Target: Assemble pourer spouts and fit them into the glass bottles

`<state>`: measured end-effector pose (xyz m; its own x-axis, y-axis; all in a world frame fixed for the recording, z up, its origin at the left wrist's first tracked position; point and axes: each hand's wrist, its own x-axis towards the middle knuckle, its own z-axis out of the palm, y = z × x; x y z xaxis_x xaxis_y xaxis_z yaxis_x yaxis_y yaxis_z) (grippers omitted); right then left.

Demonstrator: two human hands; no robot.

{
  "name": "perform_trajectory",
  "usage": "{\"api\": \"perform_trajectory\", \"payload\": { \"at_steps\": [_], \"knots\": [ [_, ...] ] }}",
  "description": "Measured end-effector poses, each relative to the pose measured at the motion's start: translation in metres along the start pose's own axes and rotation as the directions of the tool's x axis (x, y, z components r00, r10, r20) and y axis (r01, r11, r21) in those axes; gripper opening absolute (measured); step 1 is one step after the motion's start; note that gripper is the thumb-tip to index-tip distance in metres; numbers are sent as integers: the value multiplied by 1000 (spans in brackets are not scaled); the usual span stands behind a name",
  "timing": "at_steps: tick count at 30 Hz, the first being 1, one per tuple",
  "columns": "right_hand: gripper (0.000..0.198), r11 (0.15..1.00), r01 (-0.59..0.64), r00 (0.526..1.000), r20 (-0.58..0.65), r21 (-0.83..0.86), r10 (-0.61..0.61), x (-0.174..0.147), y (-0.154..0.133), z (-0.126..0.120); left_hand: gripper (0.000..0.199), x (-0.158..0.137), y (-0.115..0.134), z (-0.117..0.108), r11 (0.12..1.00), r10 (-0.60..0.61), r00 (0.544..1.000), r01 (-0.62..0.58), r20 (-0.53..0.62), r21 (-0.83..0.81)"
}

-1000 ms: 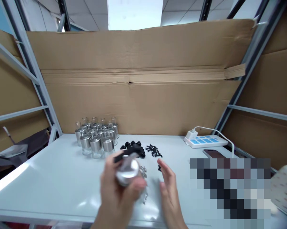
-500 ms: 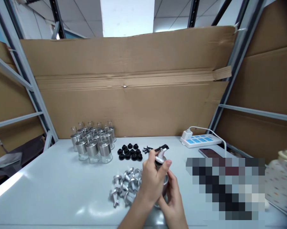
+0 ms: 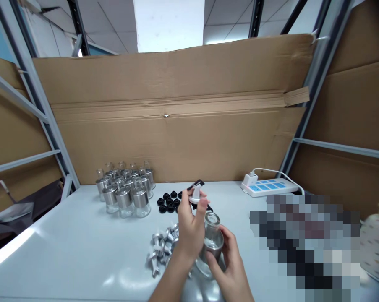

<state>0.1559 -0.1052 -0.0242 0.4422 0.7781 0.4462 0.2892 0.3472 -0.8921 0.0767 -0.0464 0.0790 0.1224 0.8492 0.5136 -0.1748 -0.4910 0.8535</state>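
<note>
One silver pourer (image 3: 195,196) is pinched in the left hand (image 3: 191,228), at eleven o'clock from the mouth of the glass bottle (image 3: 213,242) that the right hand (image 3: 229,268) clasps, the bottle's long axis running roughly twelve to six.

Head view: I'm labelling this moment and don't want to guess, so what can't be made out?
All in the head view:
- Silver spout: lower end hidden by the left hand.
- Glass bottle: right side partly hidden by the right hand.
- Loose silver pieces: right part of the pile behind the left arm.
- Patterned white item: cut off by the right edge.
- Tabletop, right: pixelation hides what lies there.
</note>
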Motion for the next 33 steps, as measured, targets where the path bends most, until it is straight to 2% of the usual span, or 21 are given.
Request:
{"api": "perform_trajectory", "payload": {
  "at_steps": [1, 3, 4, 6, 8, 11, 13, 16, 18, 20, 22, 24, 26, 29, 31, 33],
  "knots": [
    [47, 1000, 20, 1000, 7, -5, -20, 2, -2, -5, 34, 5, 3, -6, 1000, 2, 1000, -3, 27, 23],
    [43, 996, 91, 996, 18, -19, -91, 13, -10, -17, 34, 15, 8, -21, 991, 11, 987, -32, 162, 130],
    [39, 989, 146, 989, 27, -38, -145, 21, -17, -23, 34, 20, 10, -28, 979, 22, 972, -68, 233, 191],
    [33, 940, 326, 945, 52, -95, -323, 43, -35, -33, 33, 28, 10, -41, 945, 58, 940, -160, 335, 285],
    [24, 841, 512, 859, 114, -174, -500, 69, -54, -37, 30, 34, 5, -49, 907, 93, 926, -230, 366, 353],
    [14, 664, 702, 712, 240, -258, -660, 106, -80, -30, 21, 37, -8, -55, 851, 167, 936, -296, 311, 434],
    [14, 585, 763, 645, 373, -274, -667, 123, -91, -21, 16, 37, -18, -56, 795, 268, 919, -381, 290, 472],
    [17, 554, 798, 581, 544, -236, -606, 138, -96, -10, 13, 35, -31, -56, 645, 422, 847, -532, 324, 549],
    [20, 596, 780, 579, 576, -188, -577, 142, -92, -7, 11, 33, -37, -55, 541, 486, 795, -599, 361, 590],
    [24, 685, 713, 633, 556, -148, -539, 143, -83, -6, 11, 31, -42, -54, 484, 508, 762, -639, 402, 598],
    [27, 776, 622, 698, 527, -109, -485, 144, -72, -5, 13, 29, -45, -52, 467, 507, 746, -659, 432, 590],
    [29, 810, 581, 725, 506, -85, -467, 144, -59, -4, 14, 27, -49, -51, 453, 494, 744, -663, 451, 596],
    [32, 777, 623, 704, 496, -88, -508, 143, -47, -2, 14, 26, -53, -50, 442, 471, 751, -655, 463, 613],
    [34, 677, 722, 643, 503, -146, -577, 141, -35, 2, 13, 27, -58, -52, 463, 405, 786, -617, 468, 636],
    [34, 622, 757, 625, 498, -200, -601, 140, -31, 4, 15, 28, -60, -54, 500, 380, 800, -599, 463, 626],
    [33, 584, 772, 625, 469, -252, -624, 140, -30, 4, 22, 29, -58, -57, 567, 408, 810, -587, 422, 578]
  ]
}}
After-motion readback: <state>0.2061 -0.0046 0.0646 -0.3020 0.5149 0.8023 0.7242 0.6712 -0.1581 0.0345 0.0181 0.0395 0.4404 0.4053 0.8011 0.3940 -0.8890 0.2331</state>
